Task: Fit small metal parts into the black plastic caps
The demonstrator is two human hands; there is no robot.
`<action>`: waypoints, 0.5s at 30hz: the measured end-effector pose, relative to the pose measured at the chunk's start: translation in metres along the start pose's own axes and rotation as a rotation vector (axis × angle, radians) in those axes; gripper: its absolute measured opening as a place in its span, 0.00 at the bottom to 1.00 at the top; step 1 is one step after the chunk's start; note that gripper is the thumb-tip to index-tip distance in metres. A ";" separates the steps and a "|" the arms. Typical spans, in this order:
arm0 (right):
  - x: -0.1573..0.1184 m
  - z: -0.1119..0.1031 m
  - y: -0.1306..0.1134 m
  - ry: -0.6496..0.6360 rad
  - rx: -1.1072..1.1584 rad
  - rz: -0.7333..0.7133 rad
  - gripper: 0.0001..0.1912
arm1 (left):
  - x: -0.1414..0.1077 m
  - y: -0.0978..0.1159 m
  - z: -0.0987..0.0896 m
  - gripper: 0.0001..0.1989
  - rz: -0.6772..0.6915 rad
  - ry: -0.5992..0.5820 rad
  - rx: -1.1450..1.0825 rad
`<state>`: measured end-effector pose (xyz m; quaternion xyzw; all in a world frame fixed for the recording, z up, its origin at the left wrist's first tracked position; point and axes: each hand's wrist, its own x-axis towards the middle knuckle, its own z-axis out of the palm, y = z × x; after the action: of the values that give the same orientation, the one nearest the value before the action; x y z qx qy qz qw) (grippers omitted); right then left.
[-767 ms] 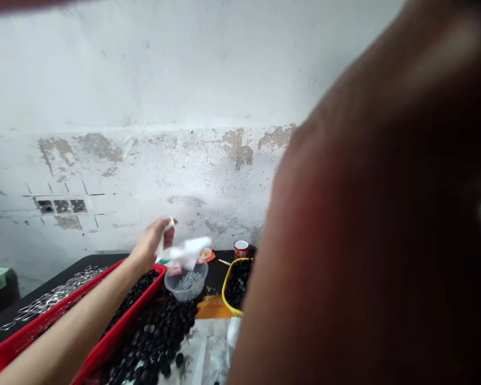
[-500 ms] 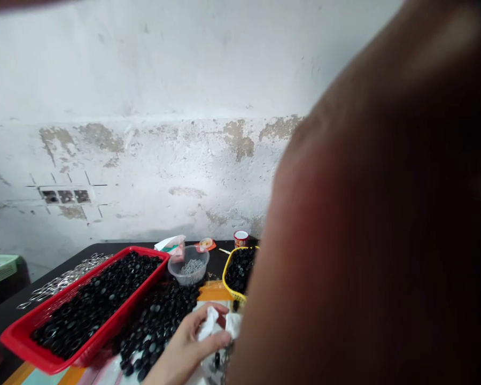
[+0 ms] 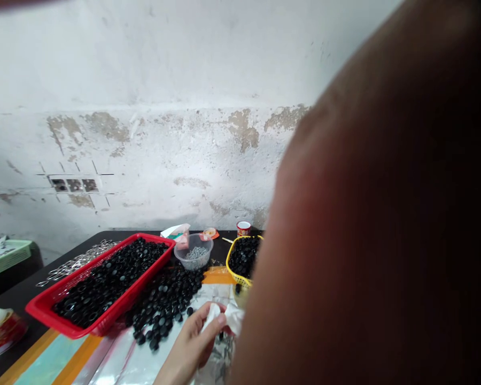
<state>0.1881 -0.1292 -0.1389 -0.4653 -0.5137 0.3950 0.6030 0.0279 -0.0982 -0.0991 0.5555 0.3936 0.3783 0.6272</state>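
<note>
From the bottom edge, my left hand (image 3: 196,336) reaches up with thumb and fingers pinched on a white, soft, crumpled piece that looks like tissue (image 3: 211,315). More of this white material shows just right of the fingertips, cut off by a large blurred shape (image 3: 344,240) close to the lens. That shape hides the right half of the view, and my right hand does not show. Left of and beyond my left hand lies a loose heap of small black round caps (image 3: 164,305), on plastic sheeting (image 3: 116,358) with orange stripes.
A red basket (image 3: 100,326) full of black round pieces stands at left, with metal rings (image 3: 80,260) behind it. Further back are a clear bowl (image 3: 193,251) of small metal parts, a yellow basket (image 3: 232,274) and a small cup (image 3: 243,229). A round tub (image 3: 4,334) stands far left.
The view has shifted a little, so the table items sit higher and further right, and the tub shows more. My left hand keeps its pinch on the white piece.
</note>
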 end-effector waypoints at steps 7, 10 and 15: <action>-0.003 0.003 -0.005 -0.003 0.000 0.027 0.13 | -0.006 0.001 0.000 0.19 -0.110 0.043 -0.118; 0.000 0.002 -0.006 0.011 0.002 0.030 0.14 | -0.008 -0.006 -0.012 0.22 -0.155 -0.017 -0.114; -0.001 0.010 -0.013 -0.027 -0.016 -0.028 0.14 | -0.006 -0.024 -0.012 0.23 -0.133 0.014 -0.202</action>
<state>0.1785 -0.1321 -0.1261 -0.4575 -0.5314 0.3885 0.5978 0.0154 -0.1013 -0.1239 0.4595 0.3937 0.3774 0.7010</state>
